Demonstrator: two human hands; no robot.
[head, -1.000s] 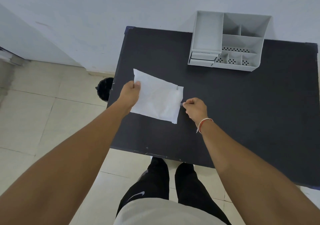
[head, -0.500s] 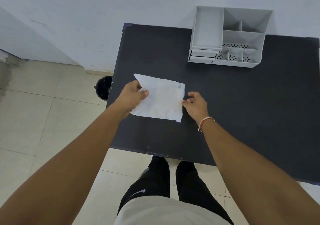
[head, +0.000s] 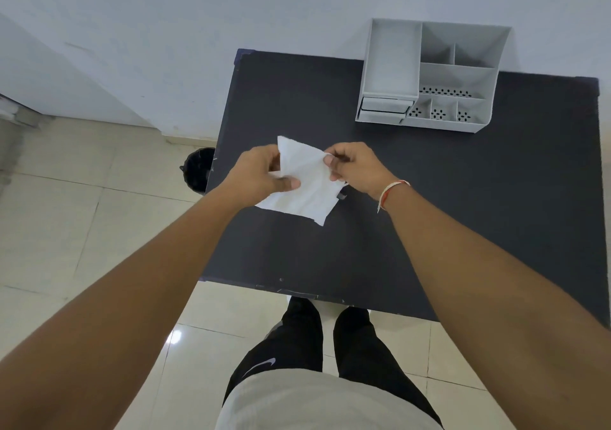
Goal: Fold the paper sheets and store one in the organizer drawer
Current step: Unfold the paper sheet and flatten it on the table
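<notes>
Pinching white paper sheet [head: 305, 181] between both hands, left hand [head: 258, 175], right hand [head: 355, 168], above table [head: 463, 214]

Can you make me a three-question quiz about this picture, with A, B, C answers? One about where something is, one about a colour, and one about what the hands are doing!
1. Where is the grey organizer on the black table?
A. At the far edge, by the wall
B. At the near edge, by the person's legs
C. On the floor

2. What colour is the paper sheet?
A. Yellow
B. White
C. Blue

3. What are the hands doing with the paper?
A. Both hands hold it
B. Only one hand touches it
C. Neither touches it

Answers:
1. A, because the organizer stands at the back of the table against the white wall.
2. B, because the sheet shows plain white against the dark tabletop.
3. A, because the left hand pinches its left side while the right hand grips its upper right edge.
</notes>
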